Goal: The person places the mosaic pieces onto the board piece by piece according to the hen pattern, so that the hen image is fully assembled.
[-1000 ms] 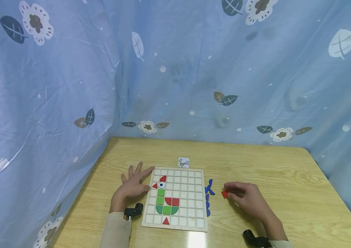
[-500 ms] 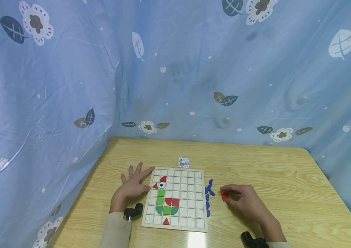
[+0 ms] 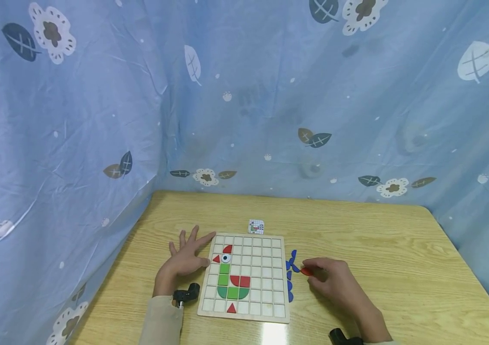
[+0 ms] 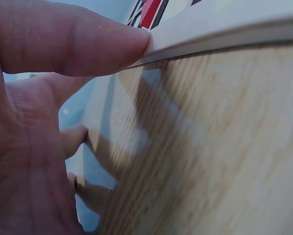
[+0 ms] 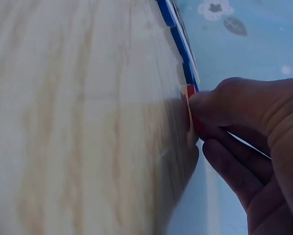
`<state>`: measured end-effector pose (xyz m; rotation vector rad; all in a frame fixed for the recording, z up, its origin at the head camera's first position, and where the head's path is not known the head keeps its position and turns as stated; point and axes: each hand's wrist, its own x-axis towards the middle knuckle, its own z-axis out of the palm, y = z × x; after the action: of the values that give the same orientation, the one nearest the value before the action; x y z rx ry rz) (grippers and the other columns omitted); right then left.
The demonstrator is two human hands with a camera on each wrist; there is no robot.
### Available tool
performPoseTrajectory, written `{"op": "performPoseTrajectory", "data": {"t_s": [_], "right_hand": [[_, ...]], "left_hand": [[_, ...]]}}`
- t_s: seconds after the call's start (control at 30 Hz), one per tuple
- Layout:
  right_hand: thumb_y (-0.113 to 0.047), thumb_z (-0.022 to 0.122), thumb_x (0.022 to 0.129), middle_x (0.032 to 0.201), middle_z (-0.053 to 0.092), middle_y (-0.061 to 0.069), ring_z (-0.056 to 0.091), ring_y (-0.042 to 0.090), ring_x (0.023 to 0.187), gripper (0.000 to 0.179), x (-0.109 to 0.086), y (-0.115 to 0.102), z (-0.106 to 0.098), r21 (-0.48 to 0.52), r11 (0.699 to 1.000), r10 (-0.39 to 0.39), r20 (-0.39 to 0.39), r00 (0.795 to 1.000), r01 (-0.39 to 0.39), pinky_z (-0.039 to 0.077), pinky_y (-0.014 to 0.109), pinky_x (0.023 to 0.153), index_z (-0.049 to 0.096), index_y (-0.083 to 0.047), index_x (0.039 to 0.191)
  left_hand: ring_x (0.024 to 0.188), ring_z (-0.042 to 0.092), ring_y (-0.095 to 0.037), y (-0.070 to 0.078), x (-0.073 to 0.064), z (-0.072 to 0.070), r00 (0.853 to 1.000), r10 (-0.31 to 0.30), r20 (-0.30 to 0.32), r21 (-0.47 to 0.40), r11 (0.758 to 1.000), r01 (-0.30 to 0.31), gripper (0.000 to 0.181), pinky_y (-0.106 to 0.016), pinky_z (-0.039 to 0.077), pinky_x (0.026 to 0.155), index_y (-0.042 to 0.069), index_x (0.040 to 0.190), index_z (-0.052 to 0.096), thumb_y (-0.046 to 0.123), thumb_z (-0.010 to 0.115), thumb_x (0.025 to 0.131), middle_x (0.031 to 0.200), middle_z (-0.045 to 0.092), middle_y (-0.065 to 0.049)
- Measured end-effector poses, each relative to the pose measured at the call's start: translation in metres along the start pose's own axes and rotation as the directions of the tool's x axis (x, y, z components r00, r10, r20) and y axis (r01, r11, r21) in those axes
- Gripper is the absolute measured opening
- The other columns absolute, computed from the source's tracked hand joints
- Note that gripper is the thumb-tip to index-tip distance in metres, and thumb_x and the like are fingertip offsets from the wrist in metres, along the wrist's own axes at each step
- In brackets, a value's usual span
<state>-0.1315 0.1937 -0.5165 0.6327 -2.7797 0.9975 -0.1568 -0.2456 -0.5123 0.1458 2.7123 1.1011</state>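
A wooden grid board (image 3: 266, 293) lies on the table. Red, green and white-eyed tiles form a bird-like figure on its left side. My left hand (image 3: 182, 261) spreads its fingers beside the board, thumb tip and forefinger touching its left edge; the thumb (image 4: 78, 41) meets the pale rim in the left wrist view. Right of the board, my right hand (image 3: 332, 278) pinches a red tile (image 3: 307, 271) between thumb and fingers, low over the table. In the right wrist view the red tile (image 5: 191, 110) is mostly covered by the thumb. Several blue tiles (image 3: 289, 285) lie between board and hand.
A small picture card (image 3: 256, 226) with a gridded figure lies just behind the board. The wooden table (image 3: 378, 249) reaches back to a blue patterned curtain (image 3: 244, 96), which also hangs along the left side.
My right hand has moved left with the red tile, turning it on the way, and it is now right beside the blue tiles. The left hand stays in place.
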Motion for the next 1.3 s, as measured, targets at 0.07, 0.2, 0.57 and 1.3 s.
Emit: {"op": "performPoseTrajectory", "data": {"t_s": [0.07, 0.2, 0.57, 1.3], "right_hand": [[0.005, 0.088, 0.082, 0.113, 0.084, -0.006, 0.080, 0.017, 0.107, 0.038, 0.001, 0.001, 0.002, 0.008, 1.000, -0.009, -0.006, 1.000, 0.009, 0.066, 0.037, 0.093, 0.085, -0.014, 0.114], [0.006, 0.088, 0.082, 0.110, 0.084, -0.007, 0.081, 0.016, 0.103, 0.036, 0.002, 0.002, 0.005, 0.011, 1.000, -0.020, -0.020, 1.000, 0.021, 0.066, 0.035, 0.090, 0.085, -0.014, 0.112], [0.006, 0.089, 0.081, 0.103, 0.084, -0.006, 0.077, 0.008, 0.094, 0.035, 0.010, -0.003, 0.009, -0.002, 0.997, -0.083, -0.043, 0.996, 0.083, 0.066, 0.033, 0.086, 0.084, -0.010, 0.112], [0.000, 0.082, 0.094, 0.109, 0.085, 0.003, 0.081, 0.014, 0.098, 0.026, 0.033, -0.063, 0.040, 0.231, 0.949, -0.257, 0.164, 0.953, 0.216, 0.067, 0.036, 0.088, 0.084, -0.007, 0.119]], "left_hand": [[0.162, -0.021, -0.062, -0.002, 0.000, 0.001, 1.000, 0.020, -0.011, -0.018, 1.000, -0.020, 0.083, -0.084, -0.026, 0.116, 0.027, 0.166, 0.050, 0.014, 0.073, 0.087, 0.182, 0.004, -0.030], [0.162, -0.023, -0.061, -0.003, 0.001, 0.002, 1.000, 0.024, -0.012, -0.013, 1.000, -0.024, 0.083, -0.083, -0.026, 0.117, 0.029, 0.166, 0.050, 0.015, 0.072, 0.087, 0.183, 0.004, -0.028], [0.164, -0.021, -0.058, 0.005, 0.000, -0.003, 0.999, -0.027, 0.022, 0.028, 0.999, 0.027, 0.086, -0.083, -0.022, 0.119, 0.026, 0.168, 0.047, 0.013, 0.074, 0.087, 0.184, 0.001, -0.024], [0.164, -0.022, -0.059, 0.004, -0.001, -0.003, 1.000, -0.022, 0.022, 0.030, 0.999, 0.021, 0.085, -0.084, -0.022, 0.118, 0.025, 0.168, 0.047, 0.013, 0.074, 0.089, 0.184, 0.000, -0.024]]}}
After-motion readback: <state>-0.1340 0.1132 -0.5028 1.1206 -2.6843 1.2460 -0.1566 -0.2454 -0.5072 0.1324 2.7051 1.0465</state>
